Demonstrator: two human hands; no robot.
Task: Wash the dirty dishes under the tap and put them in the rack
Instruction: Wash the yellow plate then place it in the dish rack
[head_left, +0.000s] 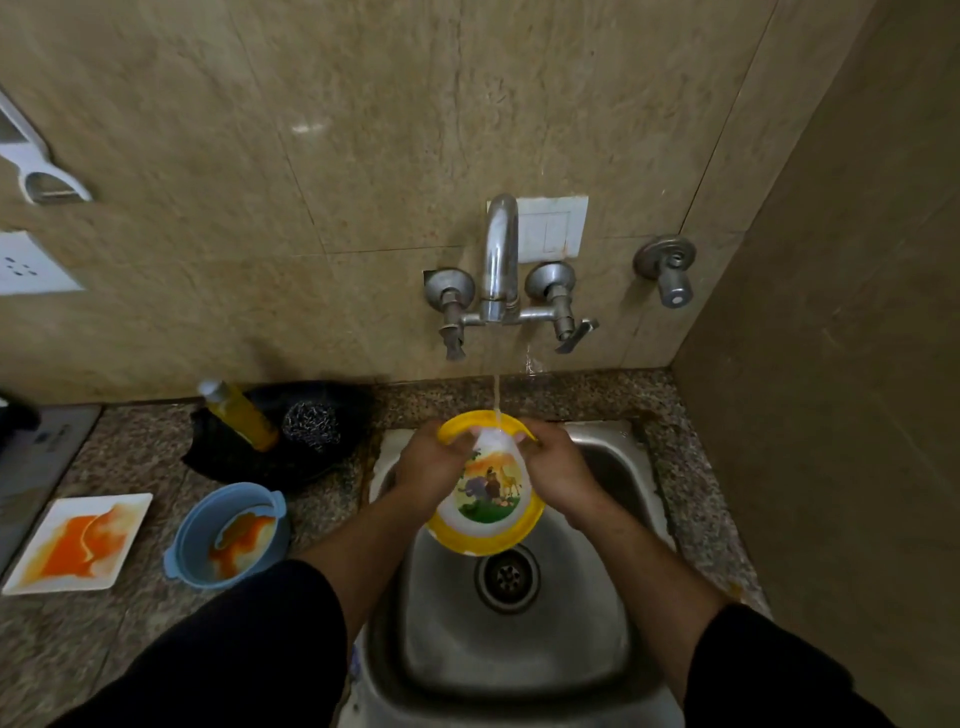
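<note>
A person stands at a small steel sink (519, 649), seen from above. Both hands hold a yellow-rimmed plate with a cartoon animal picture (488, 491) tilted over the basin, above the drain (506, 577). The left hand (428, 462) grips the plate's left edge with its fingers curled over the rim. The right hand (558, 467) grips the right edge the same way. A thin stream of water (496, 392) runs from the chrome wall tap (501, 249) onto the top of the plate.

On the speckled granite counter (119, 457) left of the sink sits a blue bowl (200, 525) smeared with orange sauce. Further left lies a white square plate (78, 540), also stained orange. Behind them, against the tiled wall, a yellow bottle (241, 415) leans beside a steel wool scrubber (310, 423).
</note>
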